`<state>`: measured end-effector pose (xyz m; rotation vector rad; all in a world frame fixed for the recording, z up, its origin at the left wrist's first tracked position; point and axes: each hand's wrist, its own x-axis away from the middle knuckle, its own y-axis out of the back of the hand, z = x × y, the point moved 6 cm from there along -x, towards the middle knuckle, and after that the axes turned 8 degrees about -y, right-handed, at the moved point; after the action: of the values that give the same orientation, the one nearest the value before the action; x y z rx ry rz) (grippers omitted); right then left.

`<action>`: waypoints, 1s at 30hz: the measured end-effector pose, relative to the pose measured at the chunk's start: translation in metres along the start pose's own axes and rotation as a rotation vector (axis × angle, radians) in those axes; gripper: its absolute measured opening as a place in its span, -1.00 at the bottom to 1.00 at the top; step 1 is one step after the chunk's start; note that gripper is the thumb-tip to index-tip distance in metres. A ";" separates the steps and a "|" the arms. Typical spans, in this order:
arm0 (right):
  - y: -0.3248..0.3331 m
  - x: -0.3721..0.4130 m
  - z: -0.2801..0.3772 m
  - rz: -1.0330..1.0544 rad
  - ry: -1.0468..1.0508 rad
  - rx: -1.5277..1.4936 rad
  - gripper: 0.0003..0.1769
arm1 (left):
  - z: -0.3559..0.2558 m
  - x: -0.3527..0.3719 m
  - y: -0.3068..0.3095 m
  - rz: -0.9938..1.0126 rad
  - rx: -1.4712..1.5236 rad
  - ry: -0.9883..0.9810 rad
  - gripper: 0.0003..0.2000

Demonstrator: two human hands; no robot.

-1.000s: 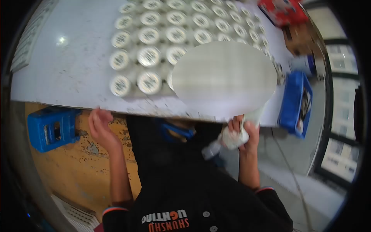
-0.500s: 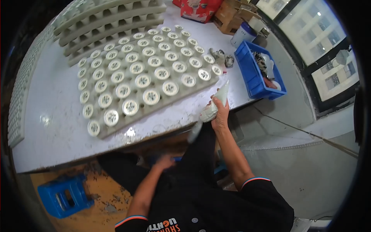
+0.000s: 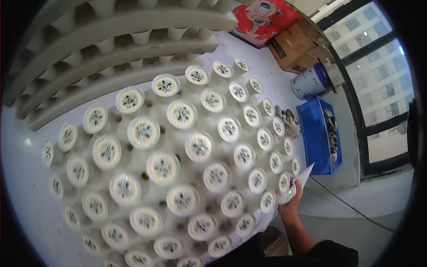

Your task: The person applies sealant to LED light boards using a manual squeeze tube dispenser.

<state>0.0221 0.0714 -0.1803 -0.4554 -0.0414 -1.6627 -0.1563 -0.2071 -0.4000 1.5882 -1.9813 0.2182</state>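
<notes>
My right hand (image 3: 291,200) is closed around a white cone-shaped piping bag (image 3: 305,175), whose narrow end points up and to the right. The hand is at the near right corner of a pale moulded tray (image 3: 153,108), close to the outermost lamps. Rows of round LED spotlight bulbs (image 3: 163,167) stand in the tray, their clear faces upward and small parts showing inside. Part of the bag is hidden by my fingers and the nearby bulbs. My left hand is out of view.
Stacked moulded trays (image 3: 133,42) stand behind the bulbs. To the right are a blue bin (image 3: 313,133) with assorted items, a crumpled bundle (image 3: 290,122), a white tub (image 3: 308,82), a cardboard box (image 3: 293,46) and a red bag (image 3: 267,20). A window lies beyond.
My view has moved closer over the tray, so the bulbs look larger. The right hand still holds the piping bag, and the left hand, blurred near my lap before, has left the view.
</notes>
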 end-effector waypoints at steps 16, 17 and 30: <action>-0.020 -0.007 0.011 -0.082 -0.012 -0.008 -0.64 | -0.003 0.012 0.042 -0.203 0.022 -0.082 -0.57; -0.010 -0.011 0.007 -0.071 -0.022 -0.036 -0.64 | -0.003 0.015 0.042 -0.238 0.025 -0.120 -0.57; -0.032 0.092 0.052 0.789 -0.081 -0.407 -0.48 | -0.093 0.270 0.079 -0.731 0.272 -0.185 -0.83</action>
<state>-0.0013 0.0041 -0.0958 -0.7322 0.3801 -0.8667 -0.2314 -0.3679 -0.1628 2.4654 -1.4000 0.0462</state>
